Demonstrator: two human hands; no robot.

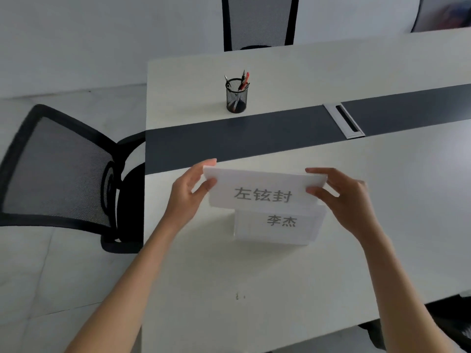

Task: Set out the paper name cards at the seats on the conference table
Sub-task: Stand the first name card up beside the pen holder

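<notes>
A folded white paper name card [262,189] with grey characters is held a little above the white conference table [229,289]. My left hand [190,193] pinches its left end and my right hand [341,193] pinches its right end. Just below it, nearer to me, a second white name card [280,225] with two grey characters rests on the table. Its upper edge is hidden by the held card.
A black mesh pen cup [236,95] with pens stands beyond the dark centre strip [254,133]. A grey cable hatch [344,121] sits in the strip. One black mesh chair [63,171] is at the table's left end, another chair [258,21] at the far side.
</notes>
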